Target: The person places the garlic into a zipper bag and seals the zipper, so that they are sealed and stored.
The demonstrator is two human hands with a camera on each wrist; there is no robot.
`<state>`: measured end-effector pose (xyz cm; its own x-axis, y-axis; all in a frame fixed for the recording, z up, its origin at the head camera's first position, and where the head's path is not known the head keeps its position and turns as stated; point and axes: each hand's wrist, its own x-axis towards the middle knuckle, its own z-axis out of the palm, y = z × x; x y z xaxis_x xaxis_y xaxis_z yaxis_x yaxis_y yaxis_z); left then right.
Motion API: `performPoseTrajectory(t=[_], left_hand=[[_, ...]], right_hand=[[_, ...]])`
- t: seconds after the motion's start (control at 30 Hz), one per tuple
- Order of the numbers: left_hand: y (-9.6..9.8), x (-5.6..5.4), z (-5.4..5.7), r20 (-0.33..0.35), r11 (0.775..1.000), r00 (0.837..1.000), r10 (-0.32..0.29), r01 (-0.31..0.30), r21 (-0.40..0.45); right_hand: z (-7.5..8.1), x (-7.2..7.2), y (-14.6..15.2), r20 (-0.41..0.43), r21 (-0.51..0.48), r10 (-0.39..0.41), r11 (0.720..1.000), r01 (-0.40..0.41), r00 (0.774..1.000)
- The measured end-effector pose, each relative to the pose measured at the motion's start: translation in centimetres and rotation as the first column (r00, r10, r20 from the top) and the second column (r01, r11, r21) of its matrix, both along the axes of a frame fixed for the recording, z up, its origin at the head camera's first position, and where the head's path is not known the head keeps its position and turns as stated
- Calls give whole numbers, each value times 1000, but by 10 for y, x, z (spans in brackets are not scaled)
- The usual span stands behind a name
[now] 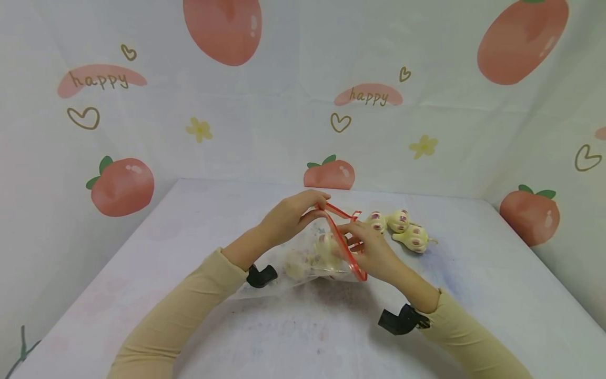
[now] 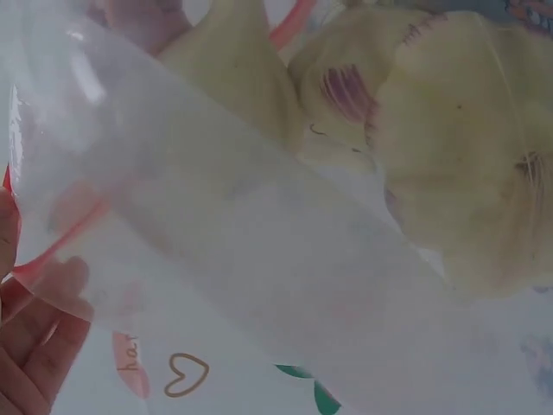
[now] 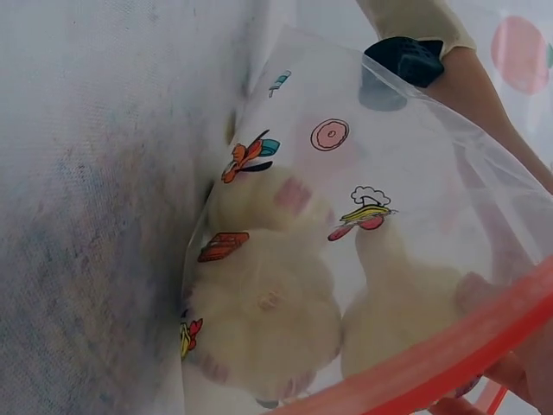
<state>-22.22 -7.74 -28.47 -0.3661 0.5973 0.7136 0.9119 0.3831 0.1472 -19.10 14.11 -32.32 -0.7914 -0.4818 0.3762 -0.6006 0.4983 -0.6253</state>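
Observation:
A clear plastic zip bag (image 1: 272, 284) with a red-edged mouth (image 1: 347, 252) lies tilted over the middle of the table. My left hand (image 1: 289, 218) pinches the upper edge of that mouth and holds it raised. Through the opening reach the fingers of my right hand (image 1: 374, 250), gripping a garlic bulb (image 3: 397, 320) just inside. More garlic bulbs (image 3: 263, 316) sit deeper in the bag, seen through its printed film in the right wrist view. In the left wrist view, the film partly veils the held bulb's pale neck (image 2: 238, 69).
Three loose garlic bulbs (image 1: 415, 239) with purple markings lie together beyond my right hand on the white tabletop (image 1: 293, 331). A white cloth backdrop (image 1: 284, 105) printed with fruit and hearts stands around the back and sides.

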Motion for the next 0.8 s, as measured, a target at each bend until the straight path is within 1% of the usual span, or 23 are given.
performPoseTrajectory(t=[0.13, 0.2, 0.4, 0.5, 0.6, 0.7, 0.8], left_hand=[[1, 0, 0, 11, 999, 999, 46, -46, -4], [1, 0, 0, 17, 998, 998, 58, -58, 6], [1, -1, -1, 20, 996, 995, 94, -94, 7], [0, -1, -1, 22, 994, 994, 107, -107, -5], [-1, 0, -1, 25, 993, 993, 115, -115, -14], [-2, -1, 0, 24, 994, 994, 111, -111, -13], [-3, -2, -1, 13, 994, 994, 105, -105, -4]], right_hand=[[1, 1, -2, 16, -18, -19, 1000, 20, 1000], [1, 1, -2, 30, -25, -27, 999, 28, 999], [2, 2, -1, 64, -55, -10, 998, 14, 998], [2, 3, 0, 49, -61, -5, 998, 8, 999], [2, 2, 3, 12, -56, -3, 998, 3, 1000], [2, 1, 8, -19, -46, -12, 999, 11, 1000], [3, 0, 14, -29, -47, -23, 999, 21, 999]])
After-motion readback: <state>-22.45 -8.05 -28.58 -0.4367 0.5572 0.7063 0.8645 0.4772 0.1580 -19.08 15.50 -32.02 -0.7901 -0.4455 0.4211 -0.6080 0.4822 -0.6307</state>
